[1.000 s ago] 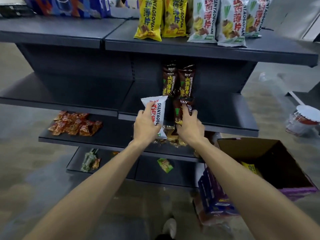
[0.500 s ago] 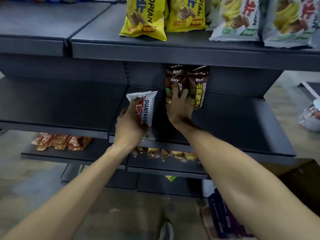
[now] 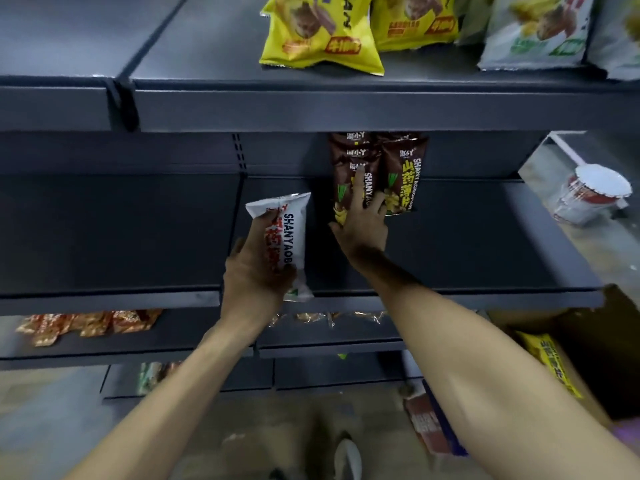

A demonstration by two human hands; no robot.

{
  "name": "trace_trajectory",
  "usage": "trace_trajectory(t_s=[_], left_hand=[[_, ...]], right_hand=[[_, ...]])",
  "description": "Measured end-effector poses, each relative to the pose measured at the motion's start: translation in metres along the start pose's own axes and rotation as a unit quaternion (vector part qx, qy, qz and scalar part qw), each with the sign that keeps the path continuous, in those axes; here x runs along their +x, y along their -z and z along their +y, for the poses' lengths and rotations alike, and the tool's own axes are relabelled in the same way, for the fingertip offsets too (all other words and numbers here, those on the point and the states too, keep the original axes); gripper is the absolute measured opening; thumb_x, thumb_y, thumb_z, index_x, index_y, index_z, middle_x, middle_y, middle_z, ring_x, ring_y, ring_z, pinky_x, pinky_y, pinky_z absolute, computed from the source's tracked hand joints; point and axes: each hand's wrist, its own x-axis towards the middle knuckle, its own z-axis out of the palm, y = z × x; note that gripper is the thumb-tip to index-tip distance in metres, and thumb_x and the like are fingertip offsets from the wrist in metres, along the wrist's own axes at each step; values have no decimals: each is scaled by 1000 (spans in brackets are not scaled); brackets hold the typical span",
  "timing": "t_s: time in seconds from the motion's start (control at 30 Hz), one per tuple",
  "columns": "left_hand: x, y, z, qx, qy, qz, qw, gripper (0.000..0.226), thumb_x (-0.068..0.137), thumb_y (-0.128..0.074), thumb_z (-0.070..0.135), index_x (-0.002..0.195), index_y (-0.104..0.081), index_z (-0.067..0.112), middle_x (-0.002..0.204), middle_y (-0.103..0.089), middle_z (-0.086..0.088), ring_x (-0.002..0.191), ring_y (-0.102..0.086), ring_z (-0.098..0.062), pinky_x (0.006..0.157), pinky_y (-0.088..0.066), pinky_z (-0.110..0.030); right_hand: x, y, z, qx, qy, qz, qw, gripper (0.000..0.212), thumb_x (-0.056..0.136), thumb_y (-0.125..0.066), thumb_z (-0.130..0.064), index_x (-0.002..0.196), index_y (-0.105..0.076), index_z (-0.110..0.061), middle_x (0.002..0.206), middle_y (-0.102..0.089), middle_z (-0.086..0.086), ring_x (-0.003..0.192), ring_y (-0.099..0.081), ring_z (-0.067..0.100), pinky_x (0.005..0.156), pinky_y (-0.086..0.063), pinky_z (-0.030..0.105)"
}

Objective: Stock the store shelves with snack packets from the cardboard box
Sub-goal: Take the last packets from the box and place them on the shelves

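My left hand (image 3: 254, 271) grips a white snack packet (image 3: 289, 237) with red and blue print, held upright over the front of the middle shelf (image 3: 485, 244). My right hand (image 3: 363, 220) rests with straight fingers against a brown snack packet (image 3: 349, 181) that stands at the back of that shelf. A second brown packet (image 3: 403, 178) stands just right of it, and more brown ones stand behind. The cardboard box (image 3: 588, 358) sits on the floor at the lower right, with a yellow packet (image 3: 547, 358) showing inside.
Yellow packets (image 3: 322, 32) and white-green packets (image 3: 533, 29) line the top shelf. Orange packets (image 3: 86, 323) lie on the lower shelf at left, clear-wrapped ones (image 3: 329, 317) under my hands. A foil-lidded tub (image 3: 588, 195) lies on the floor at right. Blue-red packs (image 3: 433, 424) lean beside the box.
The view has closed in on the shelves. My right hand carried a brown packet up to the back of the middle shelf and now presses it flat-fingered. My left hand keeps the white packet.
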Motion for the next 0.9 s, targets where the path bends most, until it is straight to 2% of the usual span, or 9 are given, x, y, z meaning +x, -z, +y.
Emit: trace_trajectory(t_s=[0.07,0.13,0.3,0.4,0.47,0.53,0.63,0.73,0.9], left_hand=[[-1,5,-2,0,-17,-11,1000,83,73,-79,12,136,-39,48,114,-59,4,97,-62,-10,85,-53,-28],[1,10,-3,17,-23,-21,999,81,74,-75,12,136,-37,47,114,-59,5,94,-58,-8,79,-48,-22],[0,19,4,10,-30,-56,998,77,75,-70,15,137,-36,46,115,-59,5,94,-57,-9,69,-37,-7],[-6,20,19,-15,-33,-62,997,74,76,-71,18,135,-37,45,112,-61,5,96,-60,-14,73,-43,-19],[-11,17,35,-23,-40,-65,997,72,76,-70,18,134,-38,44,108,-63,5,95,-61,-16,73,-45,-25],[-17,12,53,-19,-56,-65,996,70,76,-71,17,135,-40,39,105,-64,4,91,-61,-18,71,-45,-26],[-30,0,82,-9,-73,-69,995,73,75,-72,18,138,-39,37,104,-64,4,87,-60,-16,71,-46,-28],[-46,-19,110,12,-91,-63,994,75,75,-76,19,138,-38,35,105,-62,-1,93,-60,-19,75,-51,-33],[-90,-52,159,52,-107,-40,992,77,76,-78,18,139,-37,34,105,-55,0,92,-56,-17,73,-46,-29]], right_hand=[[-6,4,0,8,-10,2,1000,116,79,-77,-44,156,9,-35,149,-20,23,134,-32,42,87,-52,47],[-15,8,-2,-1,-28,14,1000,114,78,-77,-49,155,7,-38,150,-17,23,136,-27,43,85,-53,47],[-38,31,-9,-13,-50,40,998,99,81,-72,-49,155,-9,-28,151,-18,20,132,-29,42,85,-52,50],[-46,63,-6,-12,-29,44,999,81,84,-71,-41,148,-25,-20,148,-23,16,130,-32,38,86,-54,51],[-49,87,0,-27,-8,39,999,75,86,-70,-36,147,-28,-19,146,-28,15,129,-34,38,86,-53,51],[-54,111,8,-38,15,32,999,71,90,-65,-31,149,-27,-21,146,-32,14,130,-36,38,86,-50,48],[-66,145,25,-46,38,34,998,58,93,-62,-29,144,-36,-19,142,-37,12,129,-40,36,86,-50,45],[-84,177,51,-67,58,50,995,54,89,-66,-29,136,-43,-15,135,-45,13,122,-48,37,82,-51,43],[-118,224,109,-62,93,76,991,45,88,-65,-30,126,-47,-15,120,-50,10,110,-53,33,73,-45,39]])
